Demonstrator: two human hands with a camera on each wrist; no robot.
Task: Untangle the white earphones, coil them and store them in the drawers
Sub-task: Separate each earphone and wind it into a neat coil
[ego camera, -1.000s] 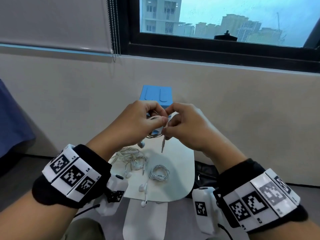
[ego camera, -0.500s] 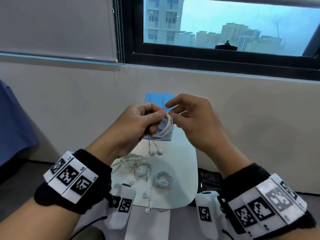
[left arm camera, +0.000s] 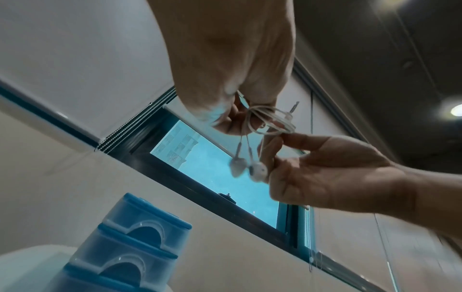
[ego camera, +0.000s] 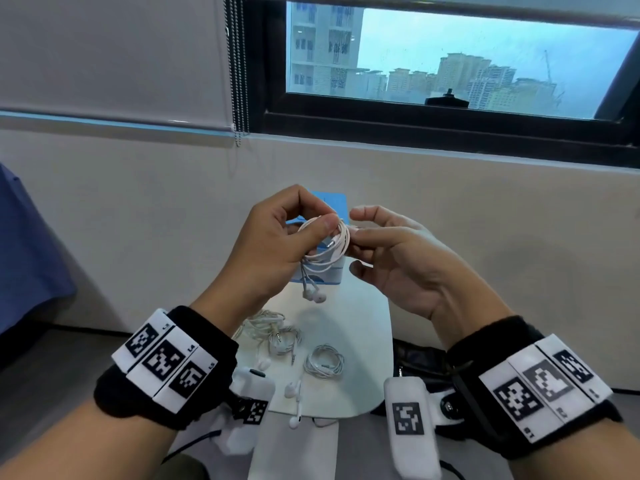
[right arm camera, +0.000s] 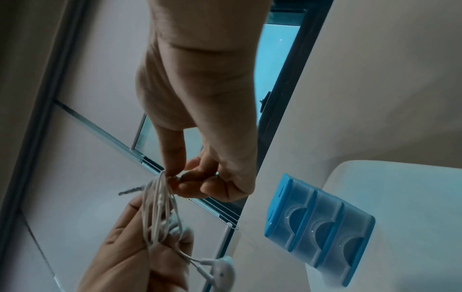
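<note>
Since half a second ago the right hand [ego camera: 412, 261] has dropped from above the coiled earphones [ego camera: 327, 242] to their right side, its index finger and thumb now pinching the loop's edge, its palm turned up. The left hand [ego camera: 277, 244] keeps the coil clamped between thumb and curled fingers, two earbuds [ego camera: 313, 296] dangling below it. Beyond both hands stands the blue drawer unit [left arm camera: 130, 243]; beneath them on the white table [ego camera: 363, 320] lie a tangled earphone heap [ego camera: 273, 332] and a second coil [ego camera: 323, 362].
</note>
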